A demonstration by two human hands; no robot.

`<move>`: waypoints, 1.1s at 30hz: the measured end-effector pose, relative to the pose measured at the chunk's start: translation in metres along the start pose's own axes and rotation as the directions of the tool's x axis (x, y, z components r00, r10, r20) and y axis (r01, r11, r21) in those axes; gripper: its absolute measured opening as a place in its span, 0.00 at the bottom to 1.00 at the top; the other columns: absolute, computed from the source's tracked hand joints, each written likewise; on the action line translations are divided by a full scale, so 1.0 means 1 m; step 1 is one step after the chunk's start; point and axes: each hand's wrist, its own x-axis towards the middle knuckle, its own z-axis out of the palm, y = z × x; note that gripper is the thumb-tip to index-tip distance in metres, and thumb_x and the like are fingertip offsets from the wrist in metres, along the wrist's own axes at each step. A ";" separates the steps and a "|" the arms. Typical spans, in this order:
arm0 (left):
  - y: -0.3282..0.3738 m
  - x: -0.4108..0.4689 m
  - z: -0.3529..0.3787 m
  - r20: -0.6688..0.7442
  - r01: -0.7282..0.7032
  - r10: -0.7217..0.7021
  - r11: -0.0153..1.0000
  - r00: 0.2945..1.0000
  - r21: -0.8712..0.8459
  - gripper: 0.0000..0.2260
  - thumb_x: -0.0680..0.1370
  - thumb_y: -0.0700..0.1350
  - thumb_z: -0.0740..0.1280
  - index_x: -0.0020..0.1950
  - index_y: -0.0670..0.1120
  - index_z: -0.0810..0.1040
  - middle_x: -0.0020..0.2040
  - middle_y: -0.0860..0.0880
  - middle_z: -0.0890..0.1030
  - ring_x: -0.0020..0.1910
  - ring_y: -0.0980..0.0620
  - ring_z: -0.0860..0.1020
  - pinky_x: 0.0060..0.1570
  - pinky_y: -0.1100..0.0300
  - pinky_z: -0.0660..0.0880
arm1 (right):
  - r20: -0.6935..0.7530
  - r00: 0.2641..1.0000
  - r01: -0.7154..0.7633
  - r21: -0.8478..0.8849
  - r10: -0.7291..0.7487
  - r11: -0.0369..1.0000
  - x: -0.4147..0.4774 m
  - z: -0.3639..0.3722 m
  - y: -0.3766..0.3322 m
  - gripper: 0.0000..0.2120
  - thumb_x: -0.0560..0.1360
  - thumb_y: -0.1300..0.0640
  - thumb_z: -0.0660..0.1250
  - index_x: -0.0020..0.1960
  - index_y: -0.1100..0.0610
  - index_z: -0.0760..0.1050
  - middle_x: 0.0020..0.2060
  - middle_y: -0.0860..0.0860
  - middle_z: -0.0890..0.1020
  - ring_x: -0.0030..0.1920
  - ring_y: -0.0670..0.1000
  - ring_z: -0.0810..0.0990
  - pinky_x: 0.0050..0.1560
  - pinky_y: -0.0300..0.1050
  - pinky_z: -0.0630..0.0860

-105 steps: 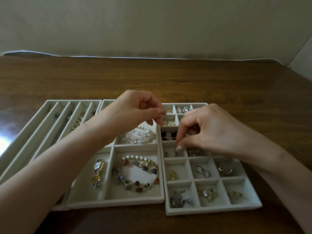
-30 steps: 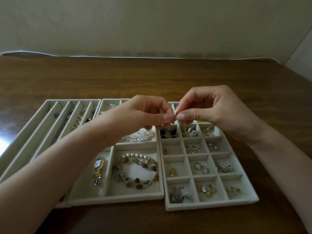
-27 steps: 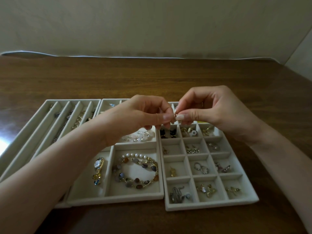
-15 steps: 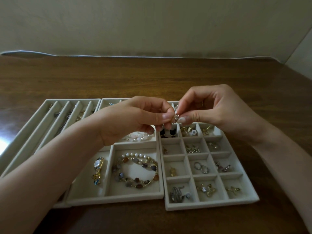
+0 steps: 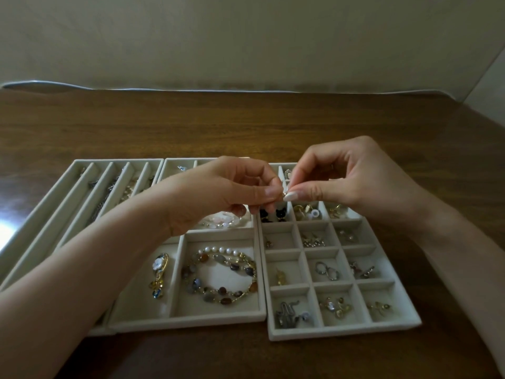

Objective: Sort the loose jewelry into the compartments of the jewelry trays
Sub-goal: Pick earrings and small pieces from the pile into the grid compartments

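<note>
Starting far left of the grid tray [image 5: 344, 330]: slotted tray [image 5: 49, 217] w/ long narrow channels, thin chains lying in them, details too small to tell. Next, touching the grid tray's left wall, sits the big-compartment tray [image 5: 188, 322]; its compartment nearest the grid tray holds a beaded bracelet [image 5: 220, 274] w/ pearls along the top, and the narrower one left of that holds a gold brooch-like piece [image 5: 159, 274] w/ blue stones. Left hand [image 5: 218, 192] hovers above the grid tray's far-left corner, thumb & forefinger pressed together on a tiny gold piece [image 5: 284, 193]. Right hand [image 5: 355, 181] comes from the other side over the grid tray's far rows, thumb & forefinger pinching the same piece, so both hands' fingertips meet there, well above the compartments. Grid tray has small square compartments, three across; most hold earrings or small charms, e.g. silver hoops [image 5: 326, 270] in the middle column, a grey metal piece [image 5: 288, 314] in the near-left compartment. All trays rest on a dark wood bench [image 5: 246, 124].
</note>
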 end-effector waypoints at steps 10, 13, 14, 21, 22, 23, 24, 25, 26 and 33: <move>-0.004 0.004 0.004 -0.284 0.037 0.051 0.954 0.958 0.297 0.04 0.75 0.47 0.66 0.41 0.51 0.78 0.35 0.53 0.81 0.33 0.55 0.74 0.41 0.51 0.75 | 0.132 0.974 -0.140 -0.302 0.186 0.943 0.000 0.010 -0.001 0.05 0.66 0.56 0.76 0.35 0.50 0.81 0.31 0.45 0.80 0.33 0.40 0.77 0.33 0.33 0.71; -0.004 0.003 0.005 -0.282 0.019 0.076 0.947 0.956 0.320 0.04 0.76 0.45 0.65 0.42 0.51 0.79 0.35 0.53 0.81 0.33 0.59 0.75 0.45 0.51 0.76 | 0.134 0.969 -0.126 -0.449 0.206 0.885 -0.002 0.019 -0.004 0.04 0.67 0.54 0.76 0.36 0.50 0.81 0.32 0.46 0.79 0.33 0.41 0.76 0.34 0.36 0.73; -0.004 0.004 0.005 -0.281 0.016 0.081 0.945 0.956 0.327 0.04 0.76 0.46 0.65 0.43 0.50 0.79 0.35 0.53 0.81 0.33 0.59 0.75 0.45 0.50 0.76 | 0.131 0.970 -0.115 -0.492 0.204 0.863 -0.003 0.022 -0.005 0.03 0.67 0.54 0.75 0.37 0.50 0.81 0.32 0.45 0.79 0.33 0.40 0.76 0.33 0.35 0.72; -0.002 0.004 0.007 -0.293 -0.003 0.111 0.937 0.950 0.349 0.04 0.76 0.46 0.66 0.43 0.51 0.79 0.35 0.53 0.82 0.39 0.47 0.78 0.47 0.45 0.77 | 0.093 0.978 -0.091 -0.615 0.187 0.783 -0.008 0.032 -0.008 0.04 0.70 0.56 0.71 0.36 0.49 0.80 0.28 0.40 0.75 0.31 0.36 0.73 0.30 0.29 0.67; -0.002 0.003 0.007 -0.294 -0.003 0.111 0.938 0.949 0.347 0.04 0.76 0.46 0.66 0.43 0.51 0.79 0.35 0.53 0.82 0.38 0.48 0.78 0.47 0.45 0.76 | 0.086 0.978 -0.099 -0.605 0.189 0.790 -0.007 0.031 -0.008 0.04 0.69 0.56 0.71 0.36 0.49 0.80 0.28 0.40 0.75 0.32 0.35 0.73 0.30 0.29 0.68; -0.002 0.003 0.007 -0.294 -0.002 0.110 0.939 0.949 0.344 0.04 0.76 0.46 0.66 0.43 0.51 0.79 0.35 0.53 0.82 0.38 0.48 0.78 0.46 0.46 0.76 | 0.081 0.978 -0.111 -0.583 0.194 0.805 -0.007 0.029 -0.008 0.04 0.69 0.55 0.73 0.36 0.50 0.80 0.28 0.40 0.75 0.32 0.35 0.74 0.31 0.29 0.68; -0.002 0.003 0.007 -0.295 -0.003 0.109 0.941 0.949 0.339 0.04 0.76 0.46 0.66 0.43 0.51 0.80 0.35 0.54 0.82 0.37 0.48 0.78 0.46 0.46 0.76 | 0.074 0.977 -0.126 -0.551 0.199 0.825 -0.007 0.027 -0.009 0.05 0.68 0.54 0.75 0.35 0.50 0.80 0.28 0.41 0.76 0.32 0.36 0.75 0.32 0.30 0.67; -0.002 0.003 0.007 -0.297 -0.004 0.109 0.943 0.949 0.332 0.04 0.76 0.46 0.66 0.43 0.51 0.80 0.35 0.54 0.82 0.36 0.49 0.78 0.45 0.47 0.76 | 0.064 0.977 -0.145 -0.513 0.206 0.846 -0.007 0.025 -0.010 0.05 0.67 0.53 0.76 0.35 0.51 0.81 0.29 0.42 0.78 0.32 0.37 0.75 0.33 0.31 0.68; -0.003 0.003 0.007 -0.298 -0.005 0.107 0.946 0.948 0.325 0.04 0.76 0.46 0.66 0.43 0.51 0.80 0.35 0.54 0.82 0.35 0.51 0.77 0.45 0.48 0.76 | 0.049 0.977 -0.160 -0.474 0.207 0.866 -0.006 0.021 -0.010 0.05 0.66 0.53 0.76 0.34 0.51 0.81 0.29 0.42 0.79 0.33 0.38 0.76 0.34 0.32 0.68; -0.002 0.003 0.006 -0.305 -0.006 0.107 0.949 0.946 0.316 0.03 0.75 0.46 0.66 0.43 0.51 0.79 0.33 0.56 0.81 0.34 0.52 0.75 0.43 0.47 0.76 | 0.173 0.977 -0.082 -0.231 0.124 0.969 -0.007 0.003 -0.015 0.02 0.65 0.55 0.75 0.36 0.51 0.82 0.33 0.43 0.82 0.34 0.40 0.78 0.33 0.30 0.71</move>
